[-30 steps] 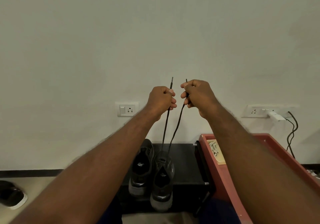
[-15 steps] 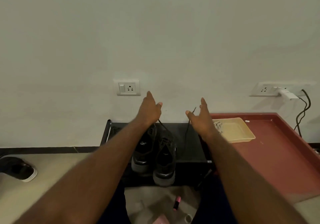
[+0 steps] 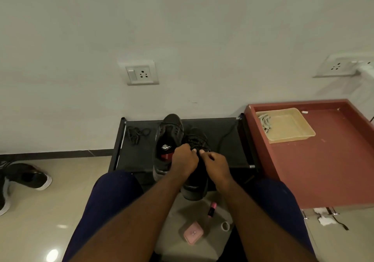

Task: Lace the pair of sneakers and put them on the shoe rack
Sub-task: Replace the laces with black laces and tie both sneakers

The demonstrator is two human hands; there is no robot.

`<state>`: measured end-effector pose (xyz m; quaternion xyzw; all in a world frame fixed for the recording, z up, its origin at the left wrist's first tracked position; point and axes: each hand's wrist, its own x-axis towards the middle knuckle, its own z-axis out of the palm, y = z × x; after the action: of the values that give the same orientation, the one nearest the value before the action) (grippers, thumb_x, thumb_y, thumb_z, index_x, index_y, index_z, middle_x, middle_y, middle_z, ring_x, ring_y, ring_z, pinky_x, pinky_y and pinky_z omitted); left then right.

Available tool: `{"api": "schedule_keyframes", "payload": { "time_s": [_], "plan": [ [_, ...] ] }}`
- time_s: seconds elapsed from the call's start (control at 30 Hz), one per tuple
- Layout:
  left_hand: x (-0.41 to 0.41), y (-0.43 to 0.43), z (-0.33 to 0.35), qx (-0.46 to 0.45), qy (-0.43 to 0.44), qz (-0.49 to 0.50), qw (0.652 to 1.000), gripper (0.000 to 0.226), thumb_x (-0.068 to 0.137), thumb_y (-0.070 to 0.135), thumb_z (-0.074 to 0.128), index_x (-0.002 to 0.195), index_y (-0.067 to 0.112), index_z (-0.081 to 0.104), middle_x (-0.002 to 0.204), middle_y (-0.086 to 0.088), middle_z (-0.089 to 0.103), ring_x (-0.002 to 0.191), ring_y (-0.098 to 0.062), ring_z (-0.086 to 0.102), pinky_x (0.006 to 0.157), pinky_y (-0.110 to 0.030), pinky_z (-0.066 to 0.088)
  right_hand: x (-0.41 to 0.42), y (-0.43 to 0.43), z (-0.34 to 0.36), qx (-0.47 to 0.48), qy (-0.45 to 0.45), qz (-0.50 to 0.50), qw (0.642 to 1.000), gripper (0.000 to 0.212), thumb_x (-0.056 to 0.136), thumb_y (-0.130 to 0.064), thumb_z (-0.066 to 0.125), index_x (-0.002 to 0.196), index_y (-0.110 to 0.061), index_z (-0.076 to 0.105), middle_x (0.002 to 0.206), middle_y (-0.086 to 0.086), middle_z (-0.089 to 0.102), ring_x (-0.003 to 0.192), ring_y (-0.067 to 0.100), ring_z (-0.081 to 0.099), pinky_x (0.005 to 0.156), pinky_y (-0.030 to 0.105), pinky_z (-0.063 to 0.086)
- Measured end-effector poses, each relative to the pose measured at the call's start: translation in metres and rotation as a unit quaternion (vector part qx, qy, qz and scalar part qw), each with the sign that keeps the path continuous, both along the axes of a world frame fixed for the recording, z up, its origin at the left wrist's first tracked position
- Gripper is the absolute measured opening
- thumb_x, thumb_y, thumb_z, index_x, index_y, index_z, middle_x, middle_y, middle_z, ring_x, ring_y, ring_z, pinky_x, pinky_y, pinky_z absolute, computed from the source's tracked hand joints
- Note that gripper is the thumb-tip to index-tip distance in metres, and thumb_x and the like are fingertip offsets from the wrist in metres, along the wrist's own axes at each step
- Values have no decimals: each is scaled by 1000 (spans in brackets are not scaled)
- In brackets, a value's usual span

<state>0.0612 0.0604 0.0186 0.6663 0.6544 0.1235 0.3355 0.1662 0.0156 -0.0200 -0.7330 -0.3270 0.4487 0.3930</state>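
Reaches in with both bare forearms, from 7 and 5 o'clock, converging toward 12. Curls the left hand (image 3: 185,158) knuckles-up, fingertips toward 3 o'clock. Pinches thumb to forefinger on the right hand (image 3: 217,165), just beside, at 3 o'clock of the left. Cannot tell what either pinches.

A pale wall (image 3: 182,28) rises beyond the left hand (image 3: 185,158) and right hand (image 3: 217,165), with a white socket plate (image 3: 142,73) above them and a second socket plate (image 3: 338,67) far to their right. A glossy beige floor (image 3: 40,211) spreads to their left, and a red table (image 3: 323,170) stands just to their right.
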Motion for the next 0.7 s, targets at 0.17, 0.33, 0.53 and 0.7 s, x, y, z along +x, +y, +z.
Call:
{"api": "schedule_keyframes", "payload": {
  "time_s": [0.17, 0.33, 0.53, 0.7],
  "plan": [
    [0, 13, -7, 13, 16, 20, 1000, 17, 93, 23, 61, 99, 8, 66, 103, -10, 68, 101, -28, 63, 82, -34, 47, 0, 11, -6, 26, 15, 5, 1000, 21, 96, -30, 65, 92, -9, 69, 86, 7, 70, 82, 19, 67, 71, 34, 53],
    [-13, 9, -5, 33, -57, 25, 998, 17, 90, 25, 69, 79, 13, 64, 73, 4, 61, 74, -14, 60, 61, -22, 42, -1, 8, -8, 56, -8, -25, 998, 23, 98, -22, 61, 82, -6, 61, 73, 8, 59, 68, 15, 53, 61, 32, 44],
    [-18, -9, -13, 69, -136, 51, 987, 7, 93, 14, 66, 86, 10, 67, 78, 2, 64, 75, -11, 61, 66, -18, 44, -12, -17, 5, 97, -75, 2, 992, 16, 98, -21, 60, 84, -14, 59, 79, 1, 60, 70, 10, 54, 67, 34, 47],
    [-21, -7, -15, 62, -162, -107, 979, 15, 91, 5, 55, 92, 10, 69, 85, 1, 69, 80, -12, 64, 77, -26, 53, -11, -20, 9, 278, -243, 115, 922, 21, 97, -22, 51, 111, -13, 65, 125, -3, 61, 122, 3, 49, 110, 20, 36]
  ]
}}
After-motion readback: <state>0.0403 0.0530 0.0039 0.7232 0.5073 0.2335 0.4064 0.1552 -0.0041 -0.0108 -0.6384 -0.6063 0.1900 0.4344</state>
